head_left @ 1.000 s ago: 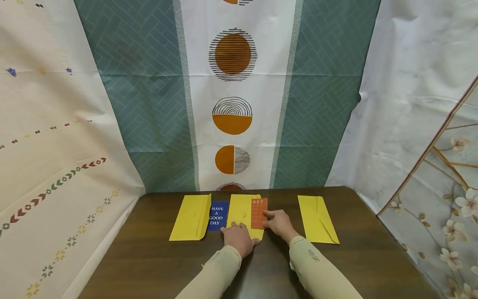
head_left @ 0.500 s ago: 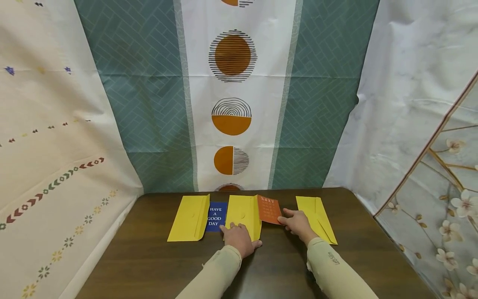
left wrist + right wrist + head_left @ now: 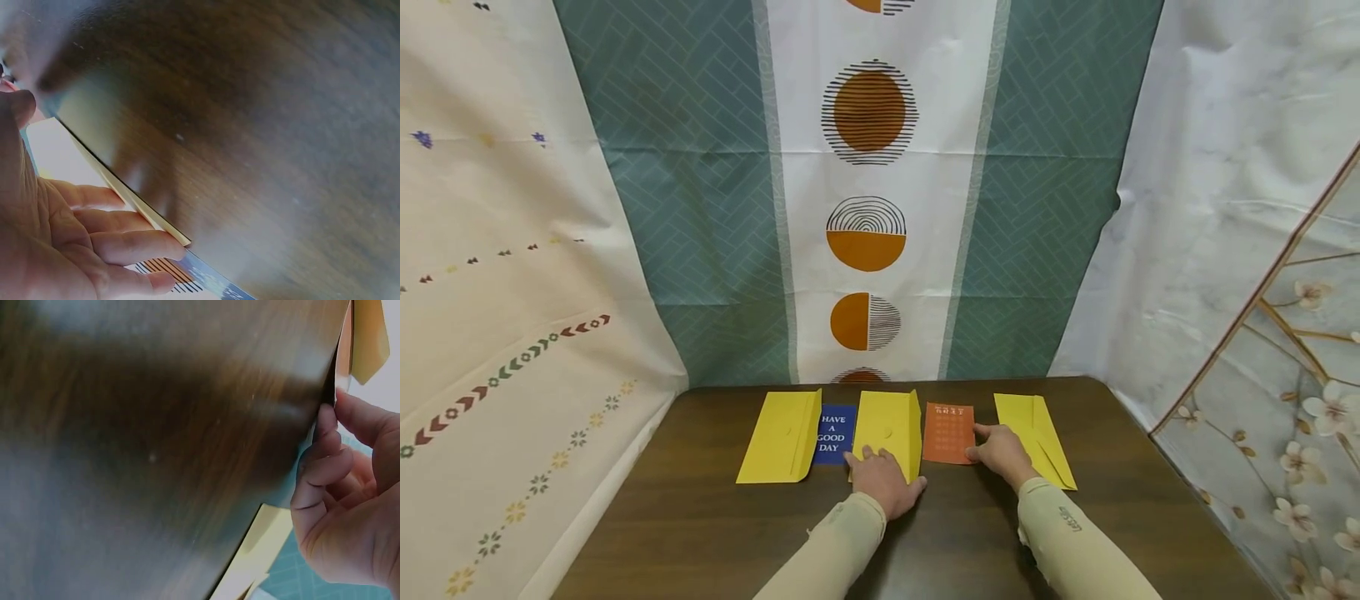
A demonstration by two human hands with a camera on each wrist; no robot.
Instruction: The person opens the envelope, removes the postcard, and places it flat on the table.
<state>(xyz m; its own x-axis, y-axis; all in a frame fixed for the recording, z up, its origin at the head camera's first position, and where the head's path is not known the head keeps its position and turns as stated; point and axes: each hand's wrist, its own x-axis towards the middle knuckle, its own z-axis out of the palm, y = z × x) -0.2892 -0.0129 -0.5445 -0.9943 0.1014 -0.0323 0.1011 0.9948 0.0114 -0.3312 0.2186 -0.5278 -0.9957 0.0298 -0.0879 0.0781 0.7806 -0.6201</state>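
Presently pinching the orange card [image 3: 949, 433] at its right edge, between thumb and finger of the right hand [image 3: 1002, 456], with the other fingers bent behind, as visible in the right wrist view. Gripping nothing with the left hand [image 3: 883, 482], only resting it, fingers loose and rather spread, on the lower part of the middle yellow envelope [image 3: 882, 417], thumb pointing out to the right. Very close to the blue card [image 3: 835, 429] with the leftmost fingertip; not possible to tell if touching.

As for the orange card, on the table [image 3: 737, 542], just to the right of the middle yellow envelope and near the right yellow envelope [image 3: 1033, 429], with white print along its top. Not clear from these views if quite flat at the pinched edge. On the middle yellow envelope, along its right side, a flap slightly raised.

Further left, the blue card, with HAVE A GOOD DAY in white letters, between the middle yellow envelope and the left yellow envelope [image 3: 777, 437]. On both arms, pale long sleeves [image 3: 1082, 537]. Behind the table, a hanging cloth [image 3: 868, 183] with green sides and a white middle strip, decorated with orange-brown circles.
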